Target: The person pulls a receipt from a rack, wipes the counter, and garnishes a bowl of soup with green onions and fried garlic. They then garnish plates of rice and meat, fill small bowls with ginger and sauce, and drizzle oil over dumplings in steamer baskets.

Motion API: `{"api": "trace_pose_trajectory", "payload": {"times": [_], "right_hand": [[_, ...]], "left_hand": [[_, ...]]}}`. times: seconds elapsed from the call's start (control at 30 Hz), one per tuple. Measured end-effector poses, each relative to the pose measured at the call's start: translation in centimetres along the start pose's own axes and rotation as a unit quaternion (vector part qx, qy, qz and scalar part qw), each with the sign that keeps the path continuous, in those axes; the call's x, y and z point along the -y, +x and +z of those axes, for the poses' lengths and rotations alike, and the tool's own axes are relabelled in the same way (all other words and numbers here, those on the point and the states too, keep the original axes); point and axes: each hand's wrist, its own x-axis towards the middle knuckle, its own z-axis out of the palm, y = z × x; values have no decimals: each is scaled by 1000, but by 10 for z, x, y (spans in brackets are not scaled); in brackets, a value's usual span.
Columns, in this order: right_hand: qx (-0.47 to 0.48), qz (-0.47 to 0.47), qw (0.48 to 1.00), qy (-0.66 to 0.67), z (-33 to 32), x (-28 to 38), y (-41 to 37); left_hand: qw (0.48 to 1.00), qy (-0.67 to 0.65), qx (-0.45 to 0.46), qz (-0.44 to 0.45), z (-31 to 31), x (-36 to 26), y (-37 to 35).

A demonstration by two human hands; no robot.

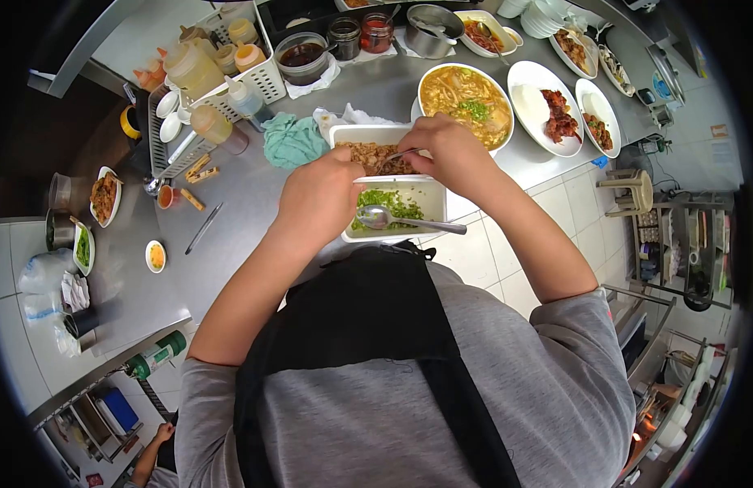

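My right hand (pixel 453 150) is closed on the handle of a metal spoon (pixel 397 158), whose bowl is down in brown crispy bits (pixel 362 154). These fill a white rectangular container (pixel 368 133). My left hand (pixel 321 191) is closed at that container's near left corner, its fingertips partly hidden. Nearer my body, touching the first, is a second white container (pixel 435 198) of chopped green onion (pixel 401 199). Another spoon (pixel 421 223) lies across it. Just beyond my right hand stands a big bowl of noodle soup (pixel 466 102) topped with green onion.
Oval plates of rice and meat (pixel 547 110) stand at the right. A teal cloth (pixel 295 140) lies left of the containers. Behind it is a white basket of squeeze bottles (pixel 266 81). Tweezers (pixel 204 228) and a small sauce dish (pixel 155 256) lie on the steel counter (pixel 254 183).
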Motion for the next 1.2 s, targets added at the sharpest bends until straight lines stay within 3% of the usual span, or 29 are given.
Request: {"api": "trace_pose_trajectory", "payload": {"times": [0.13, 0.23, 0.37, 0.53, 0.63, 0.67, 0.73, 0.8, 0.87, 0.93, 1.0, 1.13, 1.2], "right_hand": [[-31, 25, 999, 12, -15, -6, -12], [-31, 128, 984, 122, -31, -5, -20], [-62, 196, 956, 210, -47, -22, -31], [-113, 267, 934, 210, -74, -55, -46], [-168, 228, 959, -11, -80, -65, -54], [-168, 227, 959, -12, -78, -70, -57], [-259, 112, 930, -237, -74, -75, -58], [-287, 100, 934, -186, -73, -58, -52], [-212, 77, 973, -42, -71, -24, -42], [-103, 15, 994, -22, -54, -1, -34], [-32, -13, 989, -142, -42, 27, -25], [50, -84, 986, -136, -38, 46, 3], [167, -17, 981, -96, -34, 43, 19]], "left_hand": [[1000, -2, -1, 12, -2, -4, 8], [1000, -7, -8, 18, -7, -10, 17], [1000, -13, -4, 24, -8, -16, 32], [1000, -11, 1, 23, -5, -14, 43], [1000, 4, 0, 13, -3, -6, 42], [1000, 3, -4, 15, -1, -1, 41], [1000, 1, -10, 16, 0, 1, 39], [1000, -4, 10, -2, -1, 1, 39], [1000, -8, 12, -4, -1, 0, 38], [1000, -9, 11, -3, -3, 1, 37], [999, -40, 9, 27, -3, 7, 35], [995, -81, 41, 43, -8, 21, 31], [995, -85, 50, 23, -13, 25, 30]]}}
